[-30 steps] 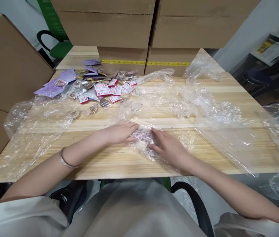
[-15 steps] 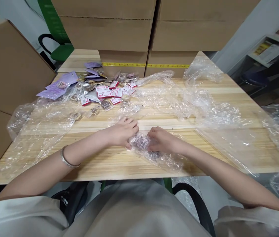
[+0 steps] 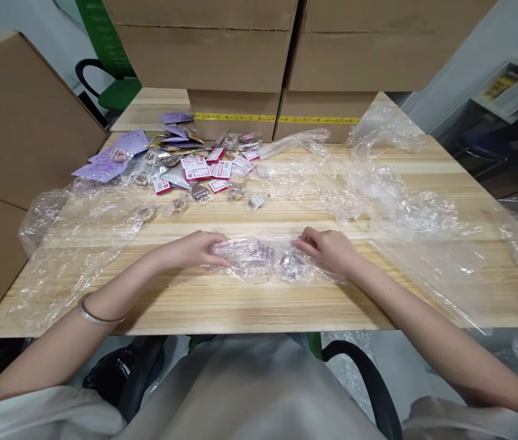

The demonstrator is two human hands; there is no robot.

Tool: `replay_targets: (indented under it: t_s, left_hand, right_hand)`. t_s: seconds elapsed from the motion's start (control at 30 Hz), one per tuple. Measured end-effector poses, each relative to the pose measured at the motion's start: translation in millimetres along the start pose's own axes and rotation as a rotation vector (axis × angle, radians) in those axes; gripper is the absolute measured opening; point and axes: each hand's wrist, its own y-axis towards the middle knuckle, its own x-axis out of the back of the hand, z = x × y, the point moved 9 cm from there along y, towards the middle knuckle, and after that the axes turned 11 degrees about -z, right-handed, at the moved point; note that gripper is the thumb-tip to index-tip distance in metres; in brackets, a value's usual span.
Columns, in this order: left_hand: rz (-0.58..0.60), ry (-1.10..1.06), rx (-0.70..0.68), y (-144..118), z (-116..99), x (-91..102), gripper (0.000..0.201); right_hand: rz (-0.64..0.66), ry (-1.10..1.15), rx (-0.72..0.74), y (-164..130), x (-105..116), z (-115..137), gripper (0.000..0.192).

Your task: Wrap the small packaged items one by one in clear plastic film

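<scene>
A crinkled clear plastic bag [image 3: 240, 256] lies stretched sideways on the table in front of me, with small dark, patterned items [image 3: 292, 265] inside it; their kind is too blurred to make out. My left hand [image 3: 204, 249] grips the bag's left end between thumb and fingers. At the other end, my right hand [image 3: 325, 247] pinches the upper right edge of the bag. Just beyond the hands lie a small clear packet [image 3: 256, 200] and a dark square packet with pale marks [image 3: 201, 194].
Red-and-white cards [image 3: 196, 168] and purple packets [image 3: 119, 153] are heaped at the back left. Loose clear plastic film [image 3: 405, 211] spreads over the right side, and more [image 3: 80, 256] over the left. Large cardboard boxes [image 3: 208, 58] wall off the back of the wooden table [image 3: 195, 305].
My hands have moved apart, the left one leftward and the right one rightward. The bag between them has gone from bunched to spread out flat.
</scene>
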Motion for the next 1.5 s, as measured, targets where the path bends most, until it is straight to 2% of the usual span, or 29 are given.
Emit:
replay_targets:
  t_s: [0.1, 0.17, 0.2, 0.3, 0.4, 0.47, 0.57, 0.6, 0.67, 0.73, 0.8, 0.87, 0.93, 1.03, 1.17, 1.27, 1.33, 1.4, 1.5]
  left_hand:
    - [-0.128, 0.320, -0.103, -3, -7, 2.2, 0.049]
    - [-0.196, 0.490, -0.177, -4, -16, -1.3, 0.049]
    - [-0.202, 0.544, -0.190, -5, -19, -4.6, 0.049]
    - [-0.158, 0.601, -0.130, -7, -19, -9.9, 0.047]
    - [-0.068, 0.531, 0.037, -15, -4, -1.0, 0.045]
    - [0.030, 0.380, 0.134, -24, 12, 6.6, 0.044]
    - [0.136, 0.100, 0.218, -40, 26, 18.7, 0.034]
    - [0.120, 0.017, 0.242, -42, 27, 24.5, 0.033]
    - [0.006, -0.126, 0.270, -43, 20, 35.9, 0.032]
    - [-0.144, -0.226, 0.229, -35, 0, 40.0, 0.033]
    - [-0.217, -0.282, 0.115, -21, -30, 28.8, 0.034]
    - [-0.211, -0.332, -0.028, -2, -59, 6.3, 0.031]
    - [-0.207, -0.276, -0.103, 18, -75, -15.9, 0.029]
    - [-0.263, -0.103, -0.070, 41, -74, -33.9, 0.028]
    - [-0.283, -0.001, 0.009, 52, -63, -41.8, 0.029]
    - [-0.270, -0.007, 0.051, 50, -60, -42.2, 0.041]
    - [-0.264, -0.073, 0.052, 47, -60, -39.0, 0.044]
    - [-0.243, -0.198, 0.028, 45, -61, -35.6, 0.035]
    - [-0.172, -0.362, -0.032, 39, -62, -35.9, 0.030]
  right_hand:
    - [-0.163, -0.219, 0.053, 0, 17, 14, 0.039]
    - [-0.271, -0.219, 0.157, -5, 24, 44, 0.042]
    - [-0.280, -0.178, 0.246, -9, 21, 63, 0.045]
    - [-0.142, -0.021, 0.539, -24, -10, 116, 0.060]
    - [-0.032, 0.029, 0.644, -31, -41, 131, 0.062]
    - [-0.014, 0.030, 0.636, -29, -49, 126, 0.058]
    - [0.009, 0.048, 0.631, -27, -48, 119, 0.048]
    - [0.015, 0.057, 0.630, -26, -45, 118, 0.047]
    - [0.020, 0.072, 0.627, -26, -41, 118, 0.046]
    - [0.010, 0.083, 0.637, -26, -40, 119, 0.048]
    - [-0.014, 0.098, 0.655, -25, -43, 121, 0.045]
    - [-0.044, 0.122, 0.659, -23, -46, 122, 0.033]
    - [-0.077, 0.136, 0.608, -20, -48, 120, 0.025]
    - [-0.142, 0.133, 0.544, -25, -39, 119, 0.029]
    - [-0.164, 0.089, 0.582, -57, -9, 114, 0.034]
    - [-0.105, -0.016, 0.475, -76, 8, 81, 0.070]
    - [-0.076, -0.080, 0.361, -81, 13, 50, 0.085]
    - [-0.073, -0.103, 0.281, -79, 12, 26, 0.083]
    - [-0.123, -0.119, 0.256, -68, 8, 12, 0.069]
